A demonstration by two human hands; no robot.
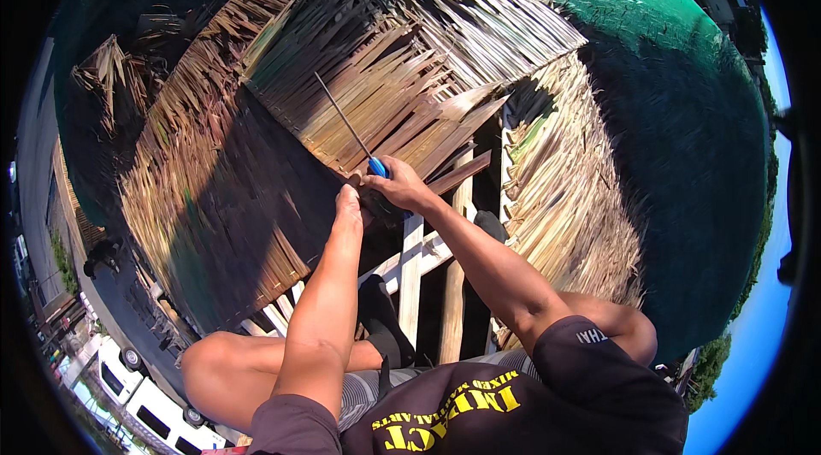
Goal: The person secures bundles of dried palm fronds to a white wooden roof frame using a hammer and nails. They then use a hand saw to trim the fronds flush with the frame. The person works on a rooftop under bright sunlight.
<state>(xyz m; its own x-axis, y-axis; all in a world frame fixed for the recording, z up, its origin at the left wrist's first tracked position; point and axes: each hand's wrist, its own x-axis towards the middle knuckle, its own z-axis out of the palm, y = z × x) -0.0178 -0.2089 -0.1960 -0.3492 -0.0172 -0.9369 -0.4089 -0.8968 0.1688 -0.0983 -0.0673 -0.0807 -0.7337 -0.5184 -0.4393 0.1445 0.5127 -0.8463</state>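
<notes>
I sit high up on a thatched roof (402,70) of dried palm leaves. My right hand (398,186) grips the blue handle of a long thin metal tool (346,126) whose shaft points up and left over the thatch. My left hand (348,200) presses flat against the lower edge of the leaf layer just left of that handle. Both forearms reach out from the lower middle. My bare knees show at the bottom left and right.
Wooden roof battens (412,271) lie bare beneath my hands, with open gaps between them. A green net (684,130) covers the roof at the right. Far below at the lower left are a street and a white vehicle (145,399).
</notes>
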